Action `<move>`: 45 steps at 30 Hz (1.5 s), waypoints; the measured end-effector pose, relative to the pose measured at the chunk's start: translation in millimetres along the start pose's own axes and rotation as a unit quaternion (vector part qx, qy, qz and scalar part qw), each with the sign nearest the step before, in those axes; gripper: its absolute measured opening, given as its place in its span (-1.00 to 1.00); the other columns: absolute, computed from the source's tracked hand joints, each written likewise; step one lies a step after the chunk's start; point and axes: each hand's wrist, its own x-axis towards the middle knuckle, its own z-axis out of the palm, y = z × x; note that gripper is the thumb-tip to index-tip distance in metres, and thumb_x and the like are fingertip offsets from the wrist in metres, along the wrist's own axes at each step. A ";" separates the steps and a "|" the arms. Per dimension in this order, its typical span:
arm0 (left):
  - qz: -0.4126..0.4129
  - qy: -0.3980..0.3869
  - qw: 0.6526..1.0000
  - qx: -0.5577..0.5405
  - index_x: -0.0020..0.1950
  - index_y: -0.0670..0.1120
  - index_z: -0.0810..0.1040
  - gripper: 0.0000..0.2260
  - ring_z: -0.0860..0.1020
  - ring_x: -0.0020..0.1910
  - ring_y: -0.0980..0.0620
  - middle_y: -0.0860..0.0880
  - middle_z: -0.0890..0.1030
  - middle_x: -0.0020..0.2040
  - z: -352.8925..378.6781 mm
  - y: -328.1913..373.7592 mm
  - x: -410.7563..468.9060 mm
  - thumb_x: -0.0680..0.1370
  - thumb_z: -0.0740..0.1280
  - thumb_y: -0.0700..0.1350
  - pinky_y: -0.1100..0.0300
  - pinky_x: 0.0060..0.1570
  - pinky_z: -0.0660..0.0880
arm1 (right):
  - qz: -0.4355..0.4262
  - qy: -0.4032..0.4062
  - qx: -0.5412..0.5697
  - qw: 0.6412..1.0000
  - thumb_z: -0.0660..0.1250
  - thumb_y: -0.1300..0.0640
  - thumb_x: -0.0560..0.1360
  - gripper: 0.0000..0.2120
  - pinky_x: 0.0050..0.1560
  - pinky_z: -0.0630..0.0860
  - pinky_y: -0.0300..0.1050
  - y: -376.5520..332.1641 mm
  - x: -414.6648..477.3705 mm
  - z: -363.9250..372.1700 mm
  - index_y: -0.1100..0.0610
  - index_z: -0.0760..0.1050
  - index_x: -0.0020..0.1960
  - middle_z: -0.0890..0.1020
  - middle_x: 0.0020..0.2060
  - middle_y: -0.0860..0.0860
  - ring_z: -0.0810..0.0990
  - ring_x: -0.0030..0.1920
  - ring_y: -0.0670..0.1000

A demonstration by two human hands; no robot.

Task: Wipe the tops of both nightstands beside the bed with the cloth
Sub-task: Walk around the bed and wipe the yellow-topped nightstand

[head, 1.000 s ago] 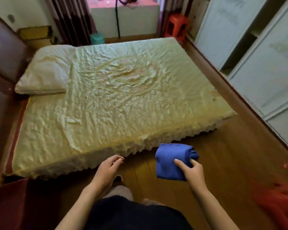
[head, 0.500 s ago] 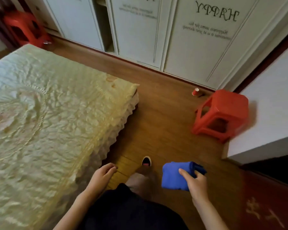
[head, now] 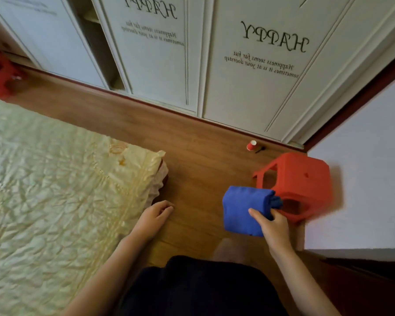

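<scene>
Person at the bed corner, folded cloth in the right hand.

The right hand point(head: 274, 226) is clamped on the folded blue cloth point(head: 243, 209), held above the floor point(head: 198, 160). The left hand point(head: 154, 218) hangs loosely curled and empty beside the bed point(head: 55, 190) edge. A red stool point(head: 306, 181) stands just right of the cloth against the wall; a small red cup point(head: 251, 145) lies near the wardrobe doors point(head: 249, 87).

Left hand point(head: 154, 217) loosely curled, empty, right hand point(head: 272, 226) seemingly pinching folded cloth point(head: 244, 209)
</scene>
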 end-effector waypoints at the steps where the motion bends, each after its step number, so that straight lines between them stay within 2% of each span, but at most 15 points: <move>1: 0.004 -0.002 1.000 0.008 0.14 0.07 0.56 -0.82 0.51 -0.03 0.23 0.17 0.57 0.00 -1.6 8.4 16.6 0.63 0.19 0.00 0.32 -0.08 0.39 | 0.000 0.008 -0.003 1.000 0.49 0.22 0.40 -0.88 -0.23 0.45 -0.12 -6.1 17.6 -2.0 0.10 0.56 -0.24 0.63 -0.27 -0.05 0.58 -0.23 -0.07; 5: -0.016 -0.006 1.000 0.000 0.14 0.05 0.56 -0.81 0.48 -0.05 0.29 0.24 0.53 -0.03 -1.0 31.6 82.2 0.63 0.19 -0.01 0.40 -0.09 0.37 | 0.024 0.023 -0.024 0.999 0.48 0.22 0.41 -0.83 -0.07 0.39 -0.07 -23.2 103.6 -6.3 0.23 0.56 -0.06 0.60 -0.17 0.08 0.55 -0.15 0.07; 8: -0.046 0.011 0.999 -0.018 0.14 0.04 0.57 -0.81 0.48 -0.05 0.29 0.22 0.54 -0.02 -3.9 46.2 136.7 0.63 0.19 -0.02 0.42 -0.09 0.35 | 0.024 0.016 -0.048 0.998 0.49 0.21 0.41 -0.78 -0.03 0.40 -0.02 -45.2 182.6 2.4 0.29 0.57 -0.01 0.58 -0.09 0.14 0.55 -0.05 0.15; 13: -0.131 0.104 0.980 -0.107 0.10 0.06 0.58 -0.84 0.55 0.06 0.10 0.10 0.60 0.05 -31.8 67.5 216.8 0.62 0.22 -0.04 0.27 -0.01 0.39 | -0.003 -0.074 -0.094 0.993 0.48 0.22 0.42 -0.75 -0.04 0.41 -0.08 -121.0 303.0 55.9 0.31 0.58 0.05 0.61 -0.06 0.15 0.57 -0.03 0.15; 16: -0.188 0.187 0.945 -0.191 -0.05 0.13 0.58 -0.83 0.59 -0.01 0.03 0.03 0.65 -0.02 -53.9 77.1 247.5 0.62 0.22 -0.09 0.23 -0.12 0.44 | -0.035 -0.164 -0.111 0.980 0.46 0.25 0.43 -0.83 -0.25 0.44 -0.31 -181.3 354.8 110.5 0.23 0.54 -0.02 0.60 -0.10 0.12 0.56 -0.13 0.05; 20: -0.260 0.282 0.887 -0.256 -0.13 0.11 0.61 -0.79 0.61 -0.04 -0.04 0.04 0.66 -0.09 -76.3 71.1 264.6 0.61 0.22 -0.08 0.03 -0.01 0.51 | -0.074 -0.270 -0.139 0.950 0.47 0.26 0.42 -0.84 -0.36 0.42 -0.46 -249.7 405.4 198.6 0.21 0.53 -0.04 0.59 -0.20 -0.02 0.56 -0.20 -0.09; 23: -0.307 0.309 0.848 -0.303 -0.13 0.11 0.65 -0.79 0.60 -0.08 -0.06 0.03 0.66 -0.13 -79.0 38.3 279.5 0.56 0.23 0.00 -0.10 0.02 0.52 | -0.094 -0.342 -0.159 0.921 0.48 0.23 0.42 -0.80 -0.25 0.43 -0.32 -290.5 433.3 270.7 0.20 0.54 0.01 0.60 -0.16 -0.03 0.55 -0.18 -0.14; 26: -0.346 0.320 0.817 -0.332 -0.10 0.09 0.64 -0.78 0.61 -0.03 -0.16 -0.03 0.67 -0.10 -95.0 19.9 308.6 0.51 0.21 0.09 -0.16 0.07 0.51 | -0.098 -0.390 -0.182 0.897 0.48 0.21 0.42 -0.80 -0.19 0.45 -0.20 -318.5 461.8 345.0 0.15 0.53 0.00 0.60 -0.18 -0.08 0.56 -0.18 -0.13; 28: -0.347 0.332 0.805 -0.347 -0.02 0.04 0.61 -0.81 0.61 -0.02 -0.12 -0.06 0.66 -0.05 -124.6 28.8 334.3 0.60 0.20 0.00 -0.14 0.09 0.50 | -0.104 -0.392 -0.203 0.891 0.49 0.20 0.41 -0.80 -0.10 0.44 -0.12 -335.3 481.7 391.5 0.16 0.53 -0.02 0.61 -0.18 -0.02 0.58 -0.16 -0.02; 31: -0.337 0.338 0.795 -0.375 0.06 -0.02 0.58 -0.80 0.59 0.01 -0.07 -0.05 0.64 -0.01 -188.1 35.0 385.1 0.63 0.17 -0.03 -0.06 0.10 0.51 | -0.109 -0.382 -0.230 0.888 0.48 0.19 0.42 -0.77 -0.13 0.45 -0.12 -369.7 511.9 451.8 0.24 0.56 0.03 0.62 -0.09 0.09 0.58 -0.10 0.06; 34: -0.308 0.344 0.811 -0.359 0.01 0.06 0.58 -0.81 0.60 -0.01 0.01 0.01 0.64 -0.03 -264.6 39.9 437.9 0.63 0.17 -0.03 0.00 0.07 0.51 | -0.112 -0.343 -0.248 0.899 0.50 0.18 0.41 -0.76 -0.07 0.49 -0.03 -408.1 544.0 501.0 0.26 0.58 0.01 0.65 -0.07 0.17 0.61 -0.07 0.15; 38: -0.265 0.348 0.833 -0.340 0.04 0.11 0.57 -0.82 0.59 0.01 0.07 0.07 0.64 -0.02 -366.9 47.9 499.8 0.61 0.18 0.02 0.05 0.08 0.52 | -0.116 -0.319 -0.254 0.906 0.48 0.18 0.42 -0.72 -0.01 0.51 0.04 -465.9 580.7 564.3 0.29 0.56 0.07 0.62 -0.05 0.17 0.59 -0.06 0.17; 40: -0.250 0.356 0.833 -0.342 0.05 0.11 0.57 -0.82 0.59 0.01 0.06 0.07 0.64 -0.01 -409.9 49.9 524.4 0.61 0.18 0.02 0.05 0.09 0.53 | -0.120 -0.313 -0.253 0.908 0.47 0.18 0.43 -0.71 0.02 0.51 0.08 -490.5 595.7 597.8 0.29 0.55 0.09 0.61 -0.03 0.17 0.58 -0.05 0.18; 43: -0.243 0.375 0.826 -0.342 0.08 0.06 0.59 -0.80 0.58 0.02 0.08 0.07 0.64 0.00 -464.4 44.3 559.1 0.61 0.18 -0.01 0.07 0.08 0.52 | -0.118 -0.328 -0.255 0.902 0.45 0.20 0.44 -0.79 -0.04 0.47 0.03 -520.1 616.6 659.2 0.24 0.53 0.03 0.60 -0.03 0.18 0.56 -0.06 0.18; 45: -0.255 0.386 0.817 -0.344 0.12 0.01 0.59 -0.79 0.57 0.04 0.08 0.05 0.64 0.02 -495.4 32.9 580.6 0.62 0.18 -0.03 0.08 0.10 0.51 | -0.118 -0.350 -0.263 0.891 0.45 0.21 0.44 -0.77 -0.06 0.45 0.01 -534.0 630.0 708.0 0.25 0.53 0.06 0.59 -0.03 0.16 0.55 -0.07 0.17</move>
